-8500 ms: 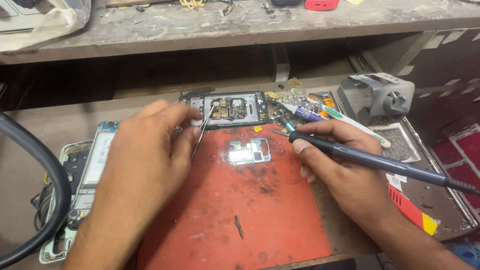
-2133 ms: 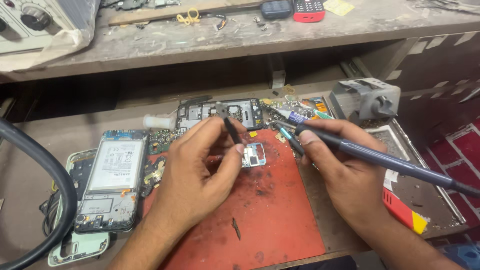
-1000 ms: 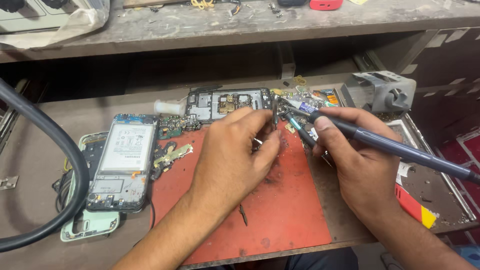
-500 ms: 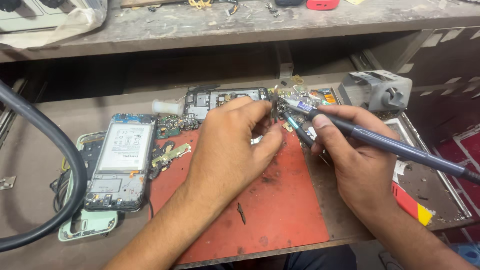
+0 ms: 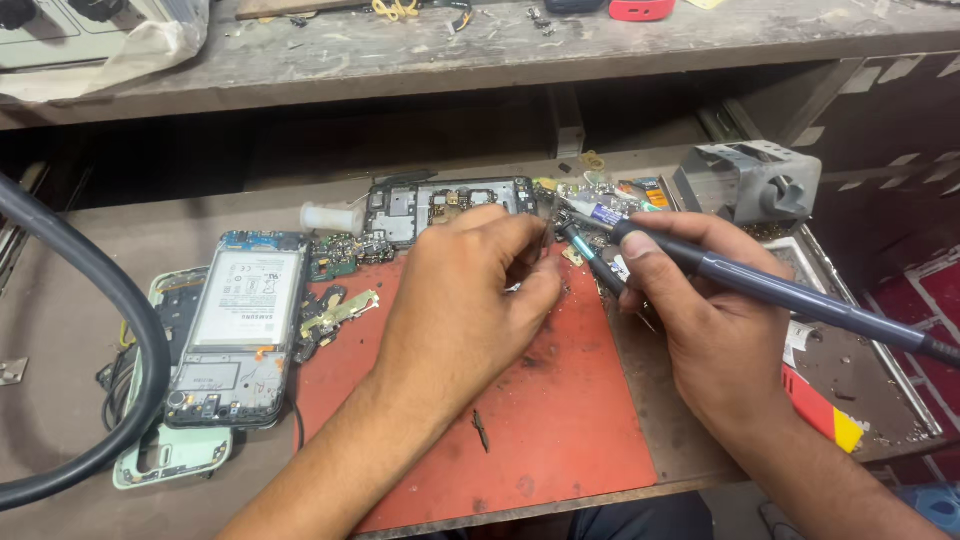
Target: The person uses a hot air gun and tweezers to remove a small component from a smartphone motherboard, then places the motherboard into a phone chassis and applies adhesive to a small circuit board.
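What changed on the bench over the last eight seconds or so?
The left hand moved right across the red mat and now covers the small board it worked on, close beside the right hand. An opened phone now shows at the left. The right hand keeps its pen grip on the soldering iron.

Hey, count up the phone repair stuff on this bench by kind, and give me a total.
Opened phones showing a battery: 1
Pale green phone shells: 1
Bare phone frames with boards: 1
Soldering irons, held in the right hand: 1
Red work mats: 1
Total: 5
The left hand covers the small part being worked on.
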